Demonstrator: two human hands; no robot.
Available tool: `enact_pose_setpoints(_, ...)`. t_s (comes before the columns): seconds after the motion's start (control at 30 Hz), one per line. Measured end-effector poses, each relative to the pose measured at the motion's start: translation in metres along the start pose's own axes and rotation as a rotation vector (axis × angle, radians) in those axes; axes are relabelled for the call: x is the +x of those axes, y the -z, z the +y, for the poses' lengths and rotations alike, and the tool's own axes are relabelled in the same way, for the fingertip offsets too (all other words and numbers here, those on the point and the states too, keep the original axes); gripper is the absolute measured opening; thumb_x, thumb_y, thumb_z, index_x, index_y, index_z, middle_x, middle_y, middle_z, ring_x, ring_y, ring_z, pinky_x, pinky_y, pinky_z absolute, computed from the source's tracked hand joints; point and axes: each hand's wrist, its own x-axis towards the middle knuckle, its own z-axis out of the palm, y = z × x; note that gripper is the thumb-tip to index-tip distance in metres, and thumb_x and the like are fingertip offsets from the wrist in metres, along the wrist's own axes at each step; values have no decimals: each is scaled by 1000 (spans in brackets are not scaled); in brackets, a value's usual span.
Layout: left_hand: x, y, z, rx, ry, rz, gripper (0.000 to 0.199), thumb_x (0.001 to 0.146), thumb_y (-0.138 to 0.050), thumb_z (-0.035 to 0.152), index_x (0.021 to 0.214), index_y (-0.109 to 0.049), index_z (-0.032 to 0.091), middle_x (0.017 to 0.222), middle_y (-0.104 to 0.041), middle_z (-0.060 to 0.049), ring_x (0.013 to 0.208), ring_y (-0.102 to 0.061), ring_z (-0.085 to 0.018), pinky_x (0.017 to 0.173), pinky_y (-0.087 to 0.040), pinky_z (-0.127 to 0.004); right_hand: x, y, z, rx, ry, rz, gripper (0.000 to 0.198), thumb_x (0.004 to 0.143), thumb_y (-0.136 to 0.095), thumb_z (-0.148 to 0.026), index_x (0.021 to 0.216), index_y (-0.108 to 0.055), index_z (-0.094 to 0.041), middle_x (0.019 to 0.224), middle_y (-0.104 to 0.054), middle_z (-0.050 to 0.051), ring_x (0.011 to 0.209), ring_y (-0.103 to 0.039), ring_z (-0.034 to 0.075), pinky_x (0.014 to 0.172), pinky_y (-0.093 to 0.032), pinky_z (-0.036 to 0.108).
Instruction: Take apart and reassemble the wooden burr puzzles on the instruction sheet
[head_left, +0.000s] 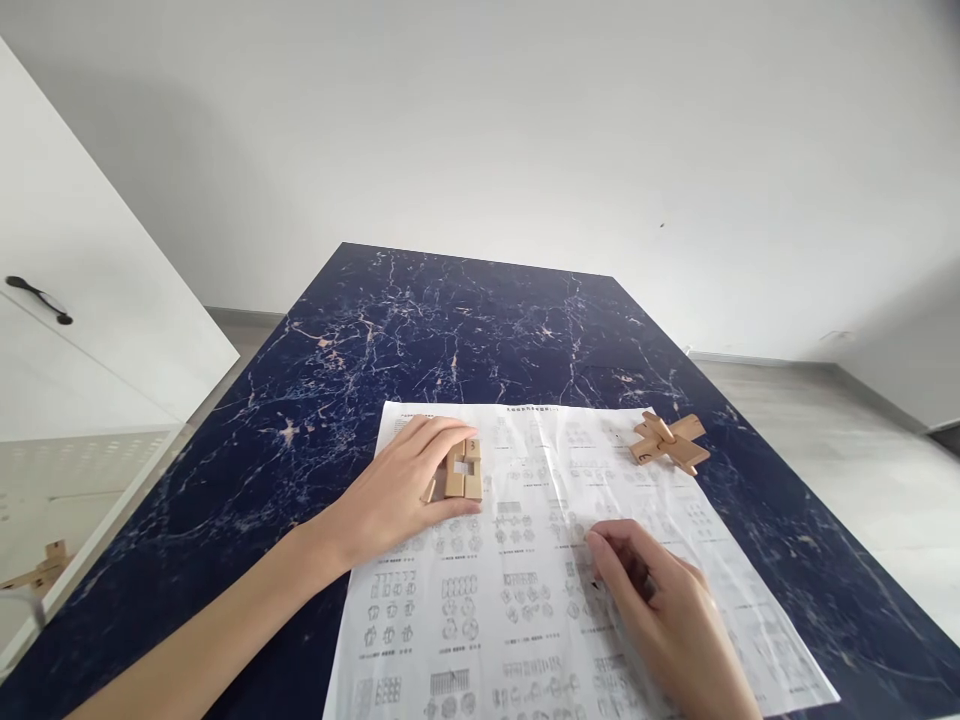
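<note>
My left hand (pixel 409 475) is closed around a small group of wooden puzzle blocks (pixel 473 485), thumb at the near side and fingers along the far side. The blocks lie together on the printed sheet, with a small square gap showing between them. Part of the group is hidden under the palm. My right hand (pixel 656 600) hovers over or rests on the sheet's right half, thumb and forefinger tips pressed together; whatever they pinch, if anything, is hidden. Under both hands spreads a creased white instruction sheet (pixel 487 560) with rows of small diagrams.
An interlocked wooden cross puzzle (pixel 670 443) sits at the sheet's far right corner. Dark blue marbled tabletop (pixel 465 330) extends to a white wall. At left stands a white cabinet (pixel 90 260) with a black handle; more wooden pieces (pixel 46 567) show at the lower left.
</note>
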Motion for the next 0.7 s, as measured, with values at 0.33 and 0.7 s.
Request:
enact_pose_setpoints(0.33, -9, -8, 21, -58, -80, -117, 78, 86, -76, 73, 149, -58, 30, 143, -66, -9, 135, -59, -36, 112, -52, -52, 1, -2, 1, -1, 17, 34, 43, 106, -53, -59, 87, -69, -24, 65, -62, -1, 57, -55, 18, 56, -46, 28)
enact_pose_setpoints(0.7, -11, -6, 27, -224, -63, -114, 90, 72, -87, 74, 147, -58, 33, 144, -61, -9, 128, -63, -36, 104, -57, -50, 2, 0, 3, 6, 23, 4, 45, 106, -52, -61, 90, -70, -23, 66, -61, -1, 57, -55, 18, 55, -45, 28)
